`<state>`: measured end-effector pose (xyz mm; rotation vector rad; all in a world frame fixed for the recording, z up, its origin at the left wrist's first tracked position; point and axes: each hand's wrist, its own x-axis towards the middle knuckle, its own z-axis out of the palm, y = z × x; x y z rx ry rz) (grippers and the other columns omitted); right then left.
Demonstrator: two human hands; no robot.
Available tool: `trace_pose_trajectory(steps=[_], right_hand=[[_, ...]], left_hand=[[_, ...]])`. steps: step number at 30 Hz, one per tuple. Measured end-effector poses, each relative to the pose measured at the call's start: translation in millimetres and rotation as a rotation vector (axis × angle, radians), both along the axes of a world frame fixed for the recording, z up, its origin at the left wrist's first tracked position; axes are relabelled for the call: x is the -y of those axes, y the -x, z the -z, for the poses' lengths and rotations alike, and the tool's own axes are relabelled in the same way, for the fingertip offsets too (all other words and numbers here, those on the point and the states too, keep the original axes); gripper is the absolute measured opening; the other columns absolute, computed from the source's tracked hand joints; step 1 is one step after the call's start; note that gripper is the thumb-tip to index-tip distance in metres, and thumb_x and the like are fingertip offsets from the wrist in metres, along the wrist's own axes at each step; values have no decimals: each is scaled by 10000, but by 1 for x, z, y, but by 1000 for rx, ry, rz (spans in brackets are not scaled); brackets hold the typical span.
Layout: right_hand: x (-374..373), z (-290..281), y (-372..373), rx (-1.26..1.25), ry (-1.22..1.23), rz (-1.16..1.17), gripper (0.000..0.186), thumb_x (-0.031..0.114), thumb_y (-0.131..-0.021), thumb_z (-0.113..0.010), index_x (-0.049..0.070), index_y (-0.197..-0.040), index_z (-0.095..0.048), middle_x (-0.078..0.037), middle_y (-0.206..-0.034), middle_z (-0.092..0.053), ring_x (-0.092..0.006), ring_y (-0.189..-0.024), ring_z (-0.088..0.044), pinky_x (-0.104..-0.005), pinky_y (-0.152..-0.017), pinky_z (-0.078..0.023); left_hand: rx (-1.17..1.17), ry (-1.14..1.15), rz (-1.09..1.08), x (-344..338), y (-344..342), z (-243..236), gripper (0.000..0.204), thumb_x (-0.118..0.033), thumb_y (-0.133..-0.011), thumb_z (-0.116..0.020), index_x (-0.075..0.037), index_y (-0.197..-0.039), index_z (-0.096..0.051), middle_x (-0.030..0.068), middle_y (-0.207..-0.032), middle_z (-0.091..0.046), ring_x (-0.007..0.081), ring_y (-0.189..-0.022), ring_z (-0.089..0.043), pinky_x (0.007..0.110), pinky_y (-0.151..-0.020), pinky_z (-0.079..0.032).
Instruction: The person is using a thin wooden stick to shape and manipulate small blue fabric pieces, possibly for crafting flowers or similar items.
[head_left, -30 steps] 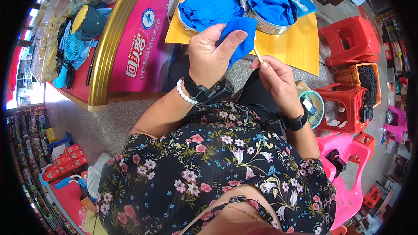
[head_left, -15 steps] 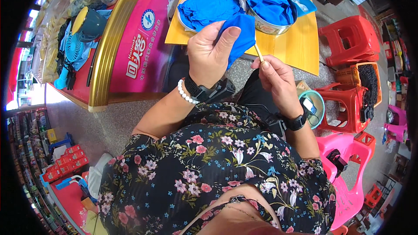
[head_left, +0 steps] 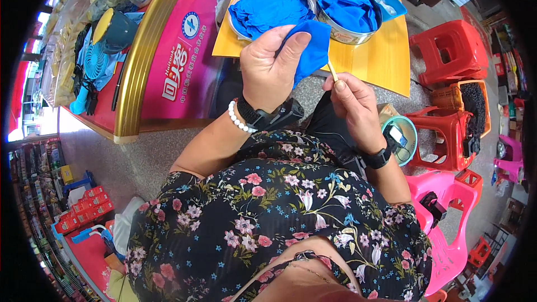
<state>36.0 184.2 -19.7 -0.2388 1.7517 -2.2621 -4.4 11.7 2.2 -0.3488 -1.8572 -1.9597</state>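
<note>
Our left hand (head_left: 269, 68) is closed in a pinch, thumb over fingers, on a piece of blue cloth (head_left: 314, 50), which we hold up just in front of the near edge of the yellow counter (head_left: 372, 64). Our right hand (head_left: 356, 103) pinches a thin pale stick (head_left: 332, 71) between thumb and fingertips; the stick's upper end meets the lower right corner of the cloth, though we cannot tell whether the two are fastened together. Both hands are raised above our lap, near each other but not touching. On our left wrist we wear a white bead bracelet (head_left: 237, 120) and a black strapped device (head_left: 275, 115); a black band (head_left: 379, 158) circles the right one.

Beyond our hands, a heap of blue fabric (head_left: 271, 10) lies at the left of the counter. Just right of it stands a round tin (head_left: 353, 38) filled with more blue pieces (head_left: 348, 6), and beside that sits a light blue plastic container (head_left: 394, 5). To our right we see a pale teal basket (head_left: 413, 141) near red stools (head_left: 450, 50) and a pink chair (head_left: 453, 246).
</note>
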Motion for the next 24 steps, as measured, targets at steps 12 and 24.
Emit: trace_pose_trajectory(steps=[12,24], right_hand=[[-4,-1,5,45,57,32,236,239,-969,-479,35,-939,-594,98,-604,-356,-1,-510,-275,-171,-450,-208],[-10,3,4,-135,-156,77,220,189,-953,-514,-8,-964,-613,43,-704,-516,-33,-618,-398,-184,-550,-327]], left_hand=[[-125,158,-78,-3,4,13,135,-152,-944,-542,-26,-907,-571,-81,-682,-474,-4,-626,-384,162,-534,-335],[283,-125,231,7,-7,-10,294,-148,-886,-625,20,-1124,-585,8,-755,-627,45,-686,-567,194,-590,-467]])
